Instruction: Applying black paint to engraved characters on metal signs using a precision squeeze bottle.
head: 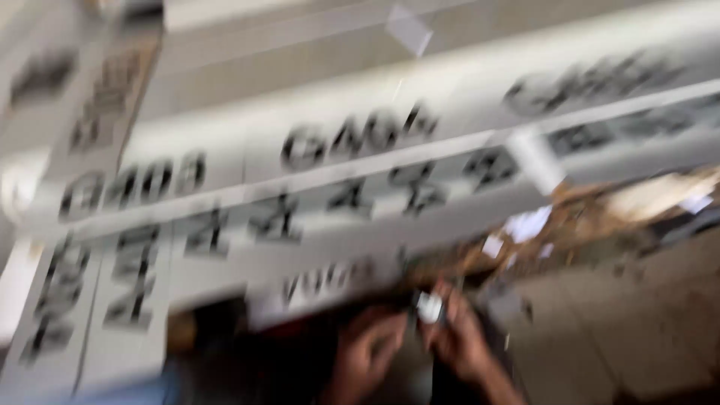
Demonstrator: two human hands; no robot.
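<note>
Below white shelves [225, 247], hands [409, 341] around small white object [430, 307]

Hands in view: two, a left hand [369, 346] and a right hand [459, 339]. Small white object with a dark part [430, 307] between the fingertips: one. Long white panels with black markings [352, 161]: at least four; motion blur prevents an exact count. Loose white paper scraps [527, 223] near the panels' right end: several, count indeterminate.

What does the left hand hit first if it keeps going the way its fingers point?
Probably the small white object between the two hands: the left hand points up and right toward it, with the right hand just behind. Heavy blur makes depth uncertain.
</note>
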